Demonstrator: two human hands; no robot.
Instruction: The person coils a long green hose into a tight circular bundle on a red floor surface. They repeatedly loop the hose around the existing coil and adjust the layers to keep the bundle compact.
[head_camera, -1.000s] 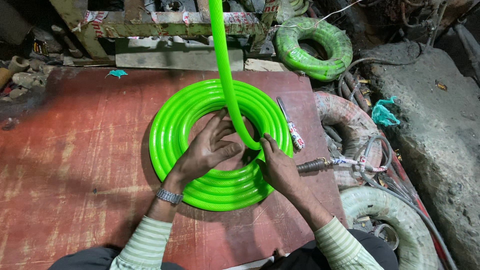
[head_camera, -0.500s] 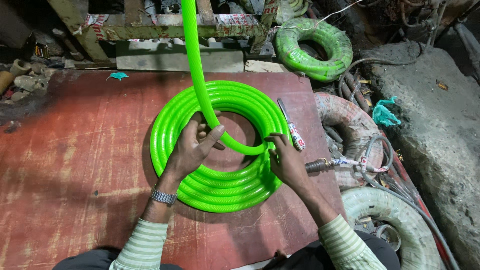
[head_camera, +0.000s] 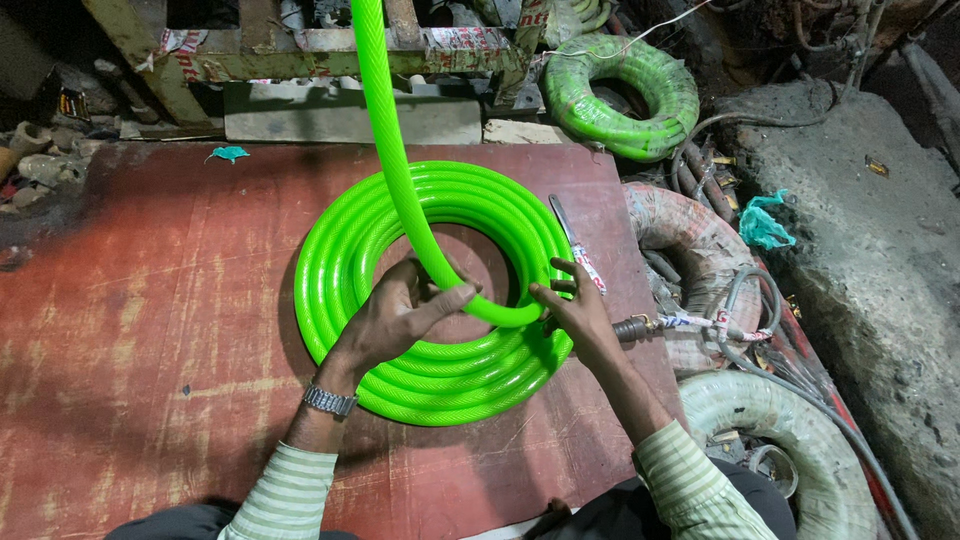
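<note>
The bright green hose coil (head_camera: 400, 250) lay flat on the red-brown wooden board (head_camera: 130, 330), near the board's right half. A free length of the same hose (head_camera: 385, 130) descended from above the top edge of the view, curved down through the coil's open centre and joined the inner turn at the near side.

The left hand (head_camera: 395, 315) rested at the inner near-left edge of the coil, fingers curled and thumb extended, gripping the incoming hose where it met the inner turn. A metal wristwatch (head_camera: 329, 401) sat on the left wrist. The right hand (head_camera: 575, 310) lay at the inner right side of the coil, fingers partly spread and pressed against the stacked turns; whether it clasped the hose could not be determined.

A narrow strip-like tool (head_camera: 575, 245) lay on the board just beside the coil's right edge. A second green hose coil (head_camera: 625, 95) sat beyond the board, upper right. Two pale wrapped coils (head_camera: 690, 240) (head_camera: 790, 450) lay to the right of the board, off its edge.
</note>
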